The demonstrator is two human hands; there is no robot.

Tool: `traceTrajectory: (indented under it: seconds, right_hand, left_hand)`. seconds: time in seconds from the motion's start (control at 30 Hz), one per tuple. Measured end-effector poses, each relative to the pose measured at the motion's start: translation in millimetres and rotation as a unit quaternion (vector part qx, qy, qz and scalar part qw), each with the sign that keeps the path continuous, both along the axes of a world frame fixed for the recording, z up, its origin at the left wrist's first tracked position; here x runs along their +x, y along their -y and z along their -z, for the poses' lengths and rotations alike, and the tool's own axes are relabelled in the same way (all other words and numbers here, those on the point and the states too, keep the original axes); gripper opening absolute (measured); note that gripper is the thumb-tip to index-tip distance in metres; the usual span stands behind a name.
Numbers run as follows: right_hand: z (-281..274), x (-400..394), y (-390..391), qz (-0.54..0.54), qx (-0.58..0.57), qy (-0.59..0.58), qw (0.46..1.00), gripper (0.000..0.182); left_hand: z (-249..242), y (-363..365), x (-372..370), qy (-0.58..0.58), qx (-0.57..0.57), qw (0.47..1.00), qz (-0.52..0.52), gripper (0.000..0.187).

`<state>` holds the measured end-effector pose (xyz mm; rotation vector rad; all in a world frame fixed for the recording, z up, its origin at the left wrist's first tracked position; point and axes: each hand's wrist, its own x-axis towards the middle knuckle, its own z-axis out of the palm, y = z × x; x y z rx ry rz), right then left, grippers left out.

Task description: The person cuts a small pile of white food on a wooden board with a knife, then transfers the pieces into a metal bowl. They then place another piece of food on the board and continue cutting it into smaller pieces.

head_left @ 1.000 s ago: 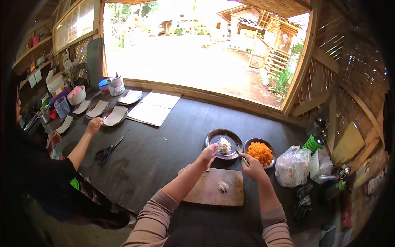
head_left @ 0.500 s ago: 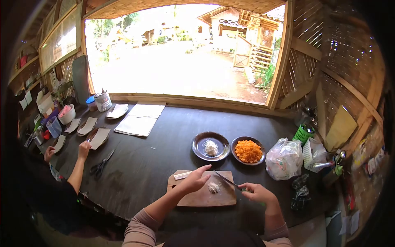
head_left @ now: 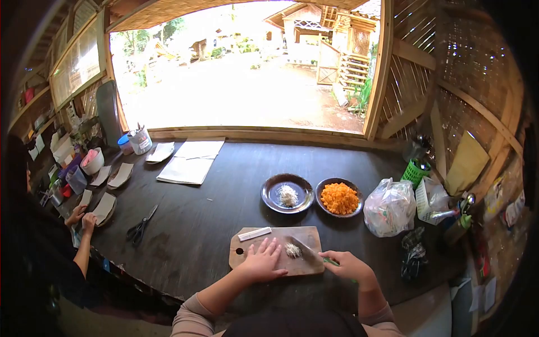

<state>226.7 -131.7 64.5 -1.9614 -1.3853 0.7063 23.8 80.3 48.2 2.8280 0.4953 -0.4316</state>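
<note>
My left hand (head_left: 263, 261) lies flat on the wooden cutting board (head_left: 311, 268) with its fingers spread, left of a small pile of white shreds (head_left: 292, 250). My right hand (head_left: 349, 265) grips the green handle of a knife (head_left: 304, 246). The knife's blade slants across the board at the right side of that pile. Near the board's upper left corner lies a white strip (head_left: 254, 233), just beyond my left fingertips. Behind the board, a dark plate (head_left: 272, 196) bears more white shreds. Beside it, orange crumbly food (head_left: 339, 199) fills another dark dish.
A stuffed plastic bag (head_left: 389, 208), a green basket (head_left: 414, 172) and a white basket (head_left: 429, 202) stand at the right. Scissors (head_left: 140, 226) and paper sheets (head_left: 191, 163) lie to the left. Another person's hand (head_left: 88, 223) is at a paper-topped piece at the far left.
My left hand has come down from above the board and now rests flat on it. The knife has lowered to the pile. The other person's hands have moved closer together.
</note>
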Motion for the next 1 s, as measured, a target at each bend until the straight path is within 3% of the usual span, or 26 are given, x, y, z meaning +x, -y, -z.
traceTrajectory:
  seconds: [0.33, 0.5, 0.57, 0.6, 0.73, 0.93, 1.0]
  right_hand:
    - [-2.7, -10.0, -6.7, 0.034, -0.05, -0.064, 0.996, 0.038]
    - [-11.8, -12.6, 3.6, 0.037, -0.063, -0.209, 0.975, 0.039]
    - [-14.6, -17.9, 10.5, 0.011, -0.073, -0.236, 0.969, 0.041]
    - [-13.9, -19.9, 13.2, -0.013, -0.079, -0.265, 0.961, 0.043]
    - [-6.2, -22.9, 17.9, -0.09, -0.101, -0.277, 0.951, 0.044]
    - [-9.4, -23.7, 19.7, 0.037, -0.057, -0.266, 0.962, 0.041]
    - [-3.3, -22.7, 22.0, -0.006, -0.057, -0.294, 0.954, 0.041]
  left_hand:
    - [-1.5, -10.2, -11.0, 0.052, -0.052, 0.997, 0.003, 0.076]
    - [9.3, -18.2, -7.6, 0.119, -0.079, 0.99, -0.016, 0.064]
    - [7.2, -37.4, -7.4, 0.12, -0.125, 0.983, -0.062, 0.053]
    - [6.3, -42.9, -10.2, 0.162, -0.091, 0.979, -0.081, 0.04]
    - [-1.1, -45.1, -11.8, 0.244, -0.1, 0.944, -0.199, 0.028]
    - [1.8, -37.2, -5.4, 0.267, -0.14, 0.94, -0.161, 0.028]
    - [4.3, -38.5, -4.4, 0.265, -0.142, 0.941, -0.153, 0.028]
